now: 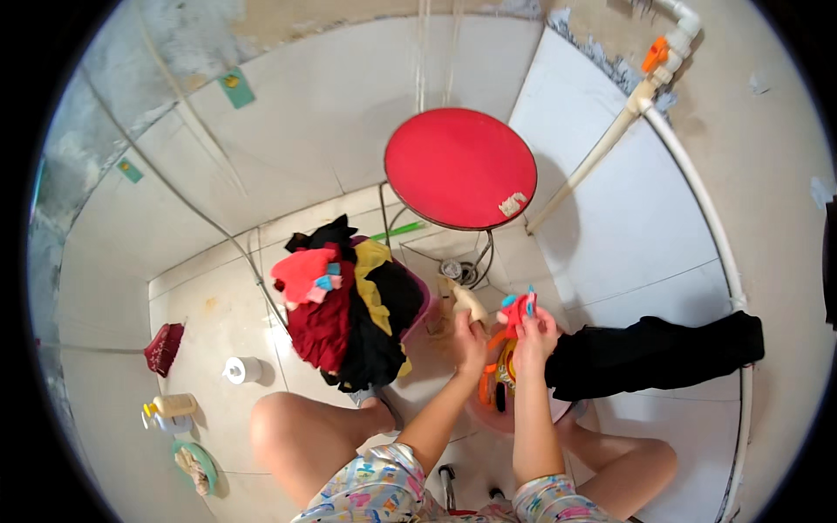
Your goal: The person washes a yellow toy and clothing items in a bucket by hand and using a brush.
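Observation:
My left hand (472,345) is closed at the lower end of a pale beige, tapered thing (470,302), perhaps a cloth piece; its kind is unclear. Close beside it, my right hand (534,338) pinches a small red cloth piece (516,309) with blue tips. Both hands are above a pink basin (494,423) between my legs. Orange and yellow items (505,364) show in the basin, partly hidden by my right forearm. Left of my hands, a purple-pink tub (425,301) is heaped with dark red, black and yellow clothes (349,322). Red cloth with blue and pink tips (309,276) tops the heap.
A red round stool (460,166) stands ahead, near a floor drain (451,269). Black cloth (654,353) hangs over the white pipe at right. On the left floor are a white canister (242,370), bottles (173,404), a green dish (193,468) and a dark red brush head (164,349).

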### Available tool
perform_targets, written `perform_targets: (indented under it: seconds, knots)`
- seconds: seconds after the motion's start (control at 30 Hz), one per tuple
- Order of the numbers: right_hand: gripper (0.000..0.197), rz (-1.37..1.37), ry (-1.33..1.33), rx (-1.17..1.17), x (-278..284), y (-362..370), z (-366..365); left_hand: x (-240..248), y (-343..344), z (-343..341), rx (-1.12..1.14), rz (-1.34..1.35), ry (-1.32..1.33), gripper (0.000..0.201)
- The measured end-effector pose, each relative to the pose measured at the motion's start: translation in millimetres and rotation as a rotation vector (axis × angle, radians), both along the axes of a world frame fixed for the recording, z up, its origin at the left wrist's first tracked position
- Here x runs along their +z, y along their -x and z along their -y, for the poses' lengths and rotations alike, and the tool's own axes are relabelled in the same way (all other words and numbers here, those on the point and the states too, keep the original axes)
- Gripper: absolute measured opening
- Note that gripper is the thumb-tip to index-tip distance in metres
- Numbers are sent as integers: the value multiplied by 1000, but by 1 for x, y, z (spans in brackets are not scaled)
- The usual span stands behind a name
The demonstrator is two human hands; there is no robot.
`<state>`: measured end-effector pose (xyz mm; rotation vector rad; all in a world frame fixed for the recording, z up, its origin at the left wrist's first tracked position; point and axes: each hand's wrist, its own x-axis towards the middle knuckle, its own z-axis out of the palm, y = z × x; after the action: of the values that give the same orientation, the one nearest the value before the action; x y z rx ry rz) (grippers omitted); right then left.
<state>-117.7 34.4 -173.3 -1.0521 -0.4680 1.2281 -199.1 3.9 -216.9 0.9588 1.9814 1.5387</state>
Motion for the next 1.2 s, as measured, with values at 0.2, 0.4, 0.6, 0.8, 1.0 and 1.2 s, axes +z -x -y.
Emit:
perform_targets:
  seconds: [0.2,0.4,0.6,0.8,1.0,1.2]
  knots:
    - [22,98,-130,-47,46,-20,45,164,7,33,-61,125,-195,20]
    - [21,70,-332,48,163,27,72,274,62,67,-113,143,-490,21]
    - [19,258,-662,237,240,118,84,302,168,68,-150,188,-628,23]
    - [12,858,-878,521,164,204,82,222,254,72,-128,137,-240,25]
    - [13,540,-728,828,132,209,90,196,245,87,-80,-409,124,65]
    - [18,825,-801,1025,142,178,79,244,211,67,-16,-770,143,90]
